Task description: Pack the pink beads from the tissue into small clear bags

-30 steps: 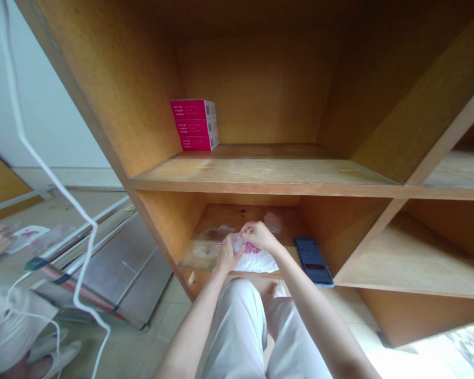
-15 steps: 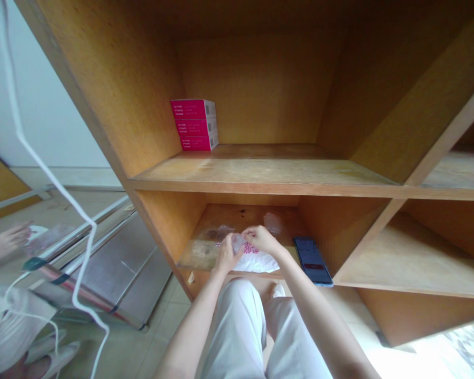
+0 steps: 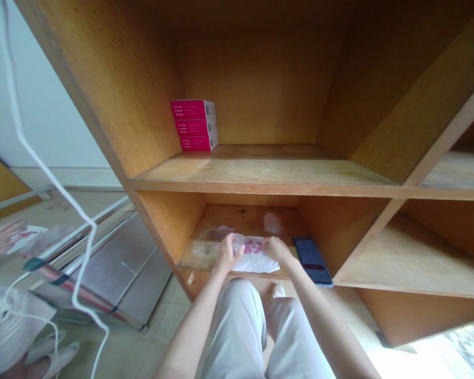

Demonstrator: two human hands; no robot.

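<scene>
Shelving unit (image 3: 102,89) of orange-brown wood-grain board, open-fronted and divided into cubbies, with both hands working in the low central cubby (image 3: 248,210). Left grip (image 3: 228,253) is closed around a small, translucent clear plastic piece (image 3: 237,242), held just above a flat white sheet with pink dotted print (image 3: 256,261) lying near the cubby's front edge. Right grip (image 3: 275,249) rests on the sheet's right end with fingers curled; whether it pinches the sheet cannot be told. Thin clear film scraps (image 3: 272,223) lie on the scuffed, stained floor board behind the sheet, and a crumpled clear film piece (image 3: 217,233) lies toward the left wall. Dark smartphone (image 3: 313,261) lies just right of the right grip, leaving narrow side room. Upper shelf (image 3: 260,171) sits well above the hands and carries three stacked magenta cartons (image 3: 194,125) against its left wall. Outside the unit at left, a second person's hand (image 3: 0,239) is near a printed paper sheet (image 3: 27,234).
</scene>
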